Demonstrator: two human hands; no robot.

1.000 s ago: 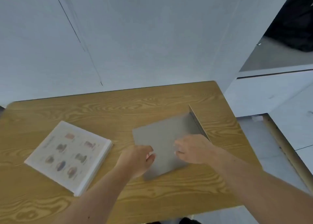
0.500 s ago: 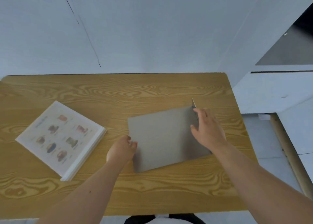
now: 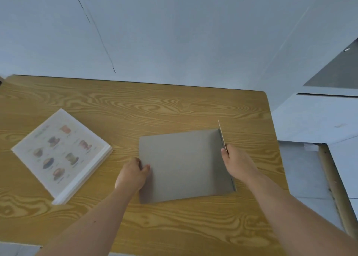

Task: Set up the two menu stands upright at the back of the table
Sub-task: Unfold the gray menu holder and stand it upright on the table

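A grey menu stand point(image 3: 184, 162) lies flat on the wooden table point(image 3: 155, 108), right of centre, with a thin flap raised along its right edge. My left hand point(image 3: 133, 173) pinches its left edge near the front corner. My right hand point(image 3: 235, 161) grips the raised flap on the right side. A second menu stand point(image 3: 62, 153), white with printed pictures of dishes, lies flat and slanted at the table's left, touched by neither hand.
A pale wall point(image 3: 174, 33) rises right behind the table's back edge. The table's right edge drops to a grey floor point(image 3: 302, 168) with a wooden strip point(image 3: 335, 190) beside it. Bare wood runs along the back of the table.
My left hand moved to the grey stand's left edge and took hold. My right hand slid from the middle of the stand to the raised flap at its right edge.
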